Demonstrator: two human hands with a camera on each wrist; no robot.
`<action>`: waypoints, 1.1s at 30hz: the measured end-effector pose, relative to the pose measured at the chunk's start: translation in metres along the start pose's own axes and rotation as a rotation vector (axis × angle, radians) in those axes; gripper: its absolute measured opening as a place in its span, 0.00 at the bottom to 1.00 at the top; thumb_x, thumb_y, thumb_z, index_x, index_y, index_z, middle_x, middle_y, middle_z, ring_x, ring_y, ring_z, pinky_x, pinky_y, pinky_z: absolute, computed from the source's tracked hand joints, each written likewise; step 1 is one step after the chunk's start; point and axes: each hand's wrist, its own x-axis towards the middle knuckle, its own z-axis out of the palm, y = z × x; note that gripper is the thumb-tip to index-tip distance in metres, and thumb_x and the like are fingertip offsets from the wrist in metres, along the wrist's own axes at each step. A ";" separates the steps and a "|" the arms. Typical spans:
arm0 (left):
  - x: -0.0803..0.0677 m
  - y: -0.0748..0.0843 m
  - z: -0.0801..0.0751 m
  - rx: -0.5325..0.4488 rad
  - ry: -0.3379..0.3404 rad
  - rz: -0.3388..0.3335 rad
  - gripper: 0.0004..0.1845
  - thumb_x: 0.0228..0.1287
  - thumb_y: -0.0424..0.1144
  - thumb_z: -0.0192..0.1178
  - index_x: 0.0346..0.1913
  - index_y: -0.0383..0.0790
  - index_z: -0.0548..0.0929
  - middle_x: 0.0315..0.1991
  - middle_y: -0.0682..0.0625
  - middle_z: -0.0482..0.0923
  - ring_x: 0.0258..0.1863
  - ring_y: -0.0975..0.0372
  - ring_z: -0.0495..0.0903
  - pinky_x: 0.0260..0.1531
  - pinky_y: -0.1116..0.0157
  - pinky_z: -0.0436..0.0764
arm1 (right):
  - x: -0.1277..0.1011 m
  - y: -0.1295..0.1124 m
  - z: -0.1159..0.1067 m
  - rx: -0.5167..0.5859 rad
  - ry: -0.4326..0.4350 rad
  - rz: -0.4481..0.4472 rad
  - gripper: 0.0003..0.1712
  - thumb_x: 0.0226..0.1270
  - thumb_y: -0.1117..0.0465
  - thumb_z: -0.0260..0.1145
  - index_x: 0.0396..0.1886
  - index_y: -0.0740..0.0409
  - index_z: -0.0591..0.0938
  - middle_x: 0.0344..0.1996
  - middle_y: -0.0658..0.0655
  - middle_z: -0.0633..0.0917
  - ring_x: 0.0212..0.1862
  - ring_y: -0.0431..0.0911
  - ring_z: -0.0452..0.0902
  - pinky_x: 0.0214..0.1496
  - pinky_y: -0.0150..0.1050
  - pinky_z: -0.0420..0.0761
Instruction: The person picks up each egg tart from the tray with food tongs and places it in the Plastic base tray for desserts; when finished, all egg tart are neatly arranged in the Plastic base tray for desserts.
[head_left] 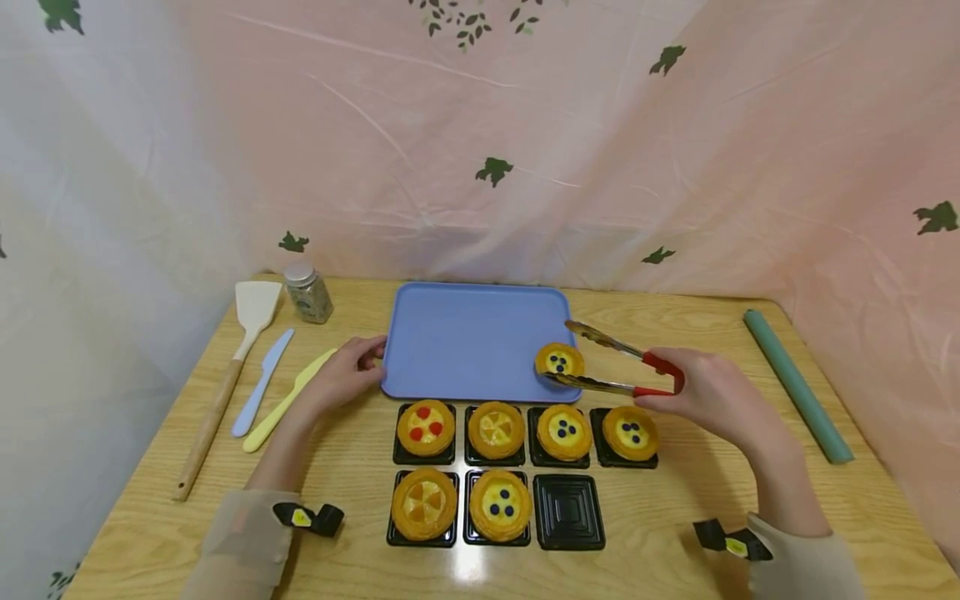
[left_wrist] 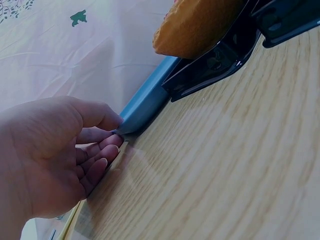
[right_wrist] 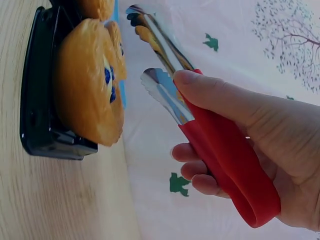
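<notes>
My left hand (head_left: 348, 377) holds the left edge of a blue tray (head_left: 465, 337). In the left wrist view the thumb and fingertips meet at the tray's corner. My right hand (head_left: 708, 392) grips metal tongs (head_left: 615, 343) by their red handles (right_wrist: 225, 150). The tongs' arms are spread apart, pointing left over the tray's right side. A blueberry tart (head_left: 558, 354) sits at the tray's front right corner, with the lower tong tip in front of it. Whether the tongs touch the tart I cannot tell.
In front of the tray, black square holders bear several tarts (head_left: 426, 429); one holder (head_left: 568, 512) shows its bare ridged bottom. A spatula (head_left: 225, 383), blue knife (head_left: 262, 383), yellow knife (head_left: 288, 404) and spice jar (head_left: 309, 293) lie left. A green roll (head_left: 798, 383) lies right.
</notes>
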 end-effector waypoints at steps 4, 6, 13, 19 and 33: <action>0.000 0.000 0.000 0.003 0.002 0.000 0.34 0.67 0.35 0.59 0.75 0.28 0.67 0.55 0.37 0.78 0.47 0.54 0.75 0.48 0.61 0.73 | 0.001 0.004 0.000 -0.001 -0.018 0.015 0.35 0.54 0.46 0.81 0.58 0.60 0.84 0.27 0.50 0.83 0.26 0.43 0.69 0.28 0.34 0.69; 0.000 0.000 0.000 0.002 0.003 -0.002 0.34 0.67 0.34 0.60 0.74 0.27 0.67 0.55 0.37 0.78 0.47 0.54 0.75 0.48 0.60 0.73 | 0.002 0.005 0.001 -0.004 -0.020 0.018 0.35 0.54 0.46 0.81 0.58 0.59 0.84 0.26 0.50 0.82 0.26 0.43 0.68 0.27 0.34 0.68; -0.001 0.000 -0.001 -0.004 0.002 -0.012 0.34 0.67 0.35 0.59 0.75 0.28 0.67 0.56 0.37 0.78 0.47 0.54 0.75 0.48 0.61 0.73 | 0.003 0.008 0.006 -0.036 -0.013 -0.009 0.33 0.54 0.44 0.80 0.56 0.56 0.85 0.32 0.51 0.87 0.27 0.42 0.69 0.30 0.35 0.68; 0.000 0.000 0.000 0.003 0.007 -0.010 0.35 0.67 0.35 0.59 0.75 0.29 0.67 0.56 0.37 0.78 0.47 0.54 0.75 0.48 0.61 0.73 | 0.004 0.008 0.006 -0.072 -0.009 -0.025 0.33 0.54 0.43 0.80 0.56 0.56 0.85 0.31 0.51 0.87 0.25 0.41 0.69 0.30 0.36 0.69; 0.002 -0.004 0.001 -0.001 0.021 0.004 0.34 0.66 0.35 0.60 0.74 0.27 0.69 0.55 0.37 0.79 0.47 0.55 0.75 0.48 0.61 0.73 | 0.004 0.009 0.010 -0.097 0.007 -0.073 0.31 0.55 0.44 0.80 0.55 0.54 0.86 0.31 0.51 0.88 0.24 0.39 0.68 0.27 0.34 0.67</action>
